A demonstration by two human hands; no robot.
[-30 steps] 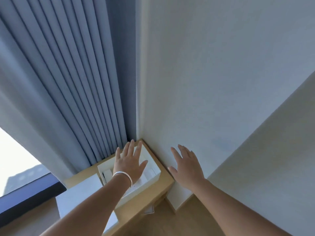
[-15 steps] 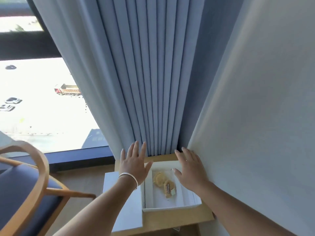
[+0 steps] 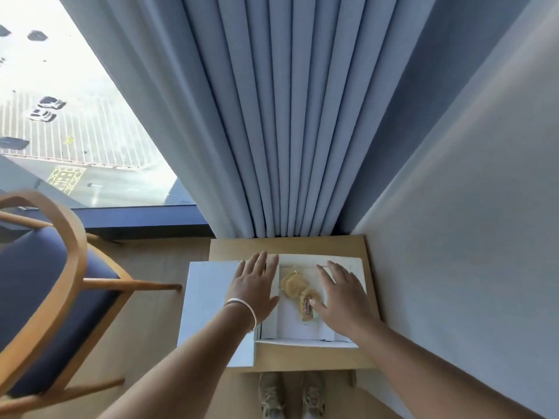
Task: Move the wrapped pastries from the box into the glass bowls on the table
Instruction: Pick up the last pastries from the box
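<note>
Fingers of both hands, left (image 3: 254,285) and right (image 3: 343,293), spread, holding nothing. Pastries (image 3: 298,290) all in box (image 3: 348,261); bowls not visible. Nothing moved.

The box (image 3: 348,261) was white, the wrapped pastries (image 3: 292,284) pale yellow, the curtain (image 3: 287,116) plain blue, the table (image 3: 236,247) light wood.

I see the box (image 3: 320,331) open from above; the wall (image 3: 453,237) crowds its right side, the curtain (image 3: 287,146) closes the top. At left the lid (image 3: 208,297) overhangs the counter (image 3: 242,247), chair (image 3: 60,282) beyond.
</note>
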